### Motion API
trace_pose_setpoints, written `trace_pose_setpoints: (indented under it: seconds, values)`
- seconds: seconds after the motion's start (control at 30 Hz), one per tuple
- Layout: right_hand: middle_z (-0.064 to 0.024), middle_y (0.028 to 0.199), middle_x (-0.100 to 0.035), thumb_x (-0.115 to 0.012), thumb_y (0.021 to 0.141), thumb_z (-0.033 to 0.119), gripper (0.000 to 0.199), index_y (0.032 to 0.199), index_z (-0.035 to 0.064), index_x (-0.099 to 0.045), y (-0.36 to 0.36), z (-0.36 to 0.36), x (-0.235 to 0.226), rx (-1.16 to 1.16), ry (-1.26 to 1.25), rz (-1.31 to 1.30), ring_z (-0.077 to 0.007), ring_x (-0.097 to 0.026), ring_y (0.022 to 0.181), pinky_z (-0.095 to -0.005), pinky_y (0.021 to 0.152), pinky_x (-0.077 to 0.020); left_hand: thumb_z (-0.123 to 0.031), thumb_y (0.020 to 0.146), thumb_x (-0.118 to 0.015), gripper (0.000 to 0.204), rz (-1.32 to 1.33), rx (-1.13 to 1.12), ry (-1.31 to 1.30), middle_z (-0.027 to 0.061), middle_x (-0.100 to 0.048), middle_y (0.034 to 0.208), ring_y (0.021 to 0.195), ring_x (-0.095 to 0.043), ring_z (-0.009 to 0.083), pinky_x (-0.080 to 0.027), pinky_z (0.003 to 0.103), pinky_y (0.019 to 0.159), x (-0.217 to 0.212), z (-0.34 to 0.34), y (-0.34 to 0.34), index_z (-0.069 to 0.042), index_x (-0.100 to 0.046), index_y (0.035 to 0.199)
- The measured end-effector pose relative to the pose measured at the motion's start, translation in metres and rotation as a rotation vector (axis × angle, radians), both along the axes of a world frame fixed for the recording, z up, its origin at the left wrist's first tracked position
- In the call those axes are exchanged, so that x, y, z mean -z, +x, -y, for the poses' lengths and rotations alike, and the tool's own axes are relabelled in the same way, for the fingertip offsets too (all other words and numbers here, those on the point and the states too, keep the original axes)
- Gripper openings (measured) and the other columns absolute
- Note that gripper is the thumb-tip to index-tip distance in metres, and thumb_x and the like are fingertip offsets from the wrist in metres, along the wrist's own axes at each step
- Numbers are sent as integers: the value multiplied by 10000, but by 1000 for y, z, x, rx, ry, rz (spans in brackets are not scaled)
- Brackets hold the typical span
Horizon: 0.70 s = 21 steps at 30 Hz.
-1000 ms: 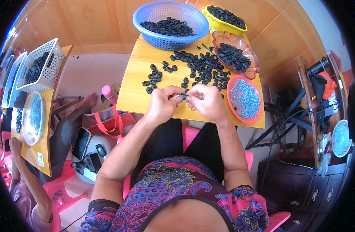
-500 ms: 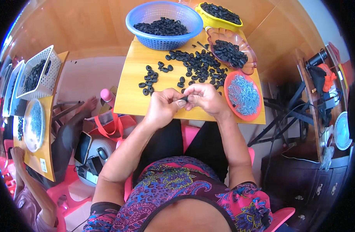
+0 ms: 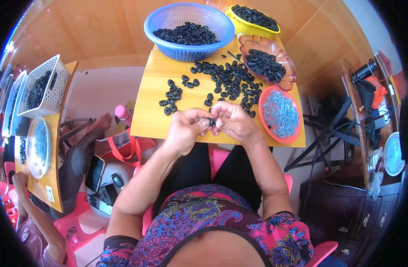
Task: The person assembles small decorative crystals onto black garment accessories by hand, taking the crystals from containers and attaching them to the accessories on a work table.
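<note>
Near the front edge of the wooden table (image 3: 144,127), my left hand (image 3: 186,129) and my right hand (image 3: 235,122) meet, each pinching a small black plastic part (image 3: 211,122) between thumb and forefinger. Fingers cover most of that part. Just beyond my hands lie several loose black oval parts (image 3: 233,80), spread over the tabletop, with a smaller group (image 3: 170,98) to the left. Beside my right hand sits an orange plate (image 3: 297,131) heaped with small silvery metal pieces (image 3: 280,113), perhaps screws.
A blue basket (image 3: 186,52), a yellow basin (image 3: 253,29) and a brownish scalloped dish (image 3: 288,82) hold black parts along the far side. To the left, another person's arm (image 3: 39,218) rests by a second table (image 3: 55,178) with a white basket (image 3: 57,95). A pink bottle (image 3: 123,112) stands between.
My hands stay together around the black part, which now shows a little more between my fingertips. The whole view has shifted slightly downward.
</note>
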State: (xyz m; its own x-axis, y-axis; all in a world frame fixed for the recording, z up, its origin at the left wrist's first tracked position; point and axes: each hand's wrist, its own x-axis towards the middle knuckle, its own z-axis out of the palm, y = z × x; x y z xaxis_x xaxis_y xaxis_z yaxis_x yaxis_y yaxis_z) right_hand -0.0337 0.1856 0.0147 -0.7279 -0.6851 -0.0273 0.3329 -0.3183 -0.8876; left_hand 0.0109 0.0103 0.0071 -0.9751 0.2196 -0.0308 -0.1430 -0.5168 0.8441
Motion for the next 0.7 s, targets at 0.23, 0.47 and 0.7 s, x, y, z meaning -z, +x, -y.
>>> trace_pose_setpoints:
  seconds: [0.23,0.47,0.7]
  values:
    - [-43,778,-575,-713,802,206,278,874,10,-530,-3,-4,3,-29,94,-104,-117,-561,648,-244,621,-484,57,842,-560,102,9,-47,-92,79,-631,739,604,-515,85,-412,206,554,-5,-13,5,55,-628,920]
    - [-75,796,-612,-640,847,89,212,1003,-34,-567,-7,-16,-12,120,290,-107,-127,-609,685,-245,616,-517,3,861,-574,214,-28,-93,-357,65,-630,790,668,-552,98,-461,219,627,3,-12,-3,52,-593,1068]
    - [-75,740,-620,-579,830,33,76,885,0,-621,-94,-102,-41,753,394,-271,-132,-594,586,-237,528,-514,-79,858,-616,327,5,-200,-530,41,-612,794,706,-541,79,-454,229,645,13,-2,-10,99,-547,1124]
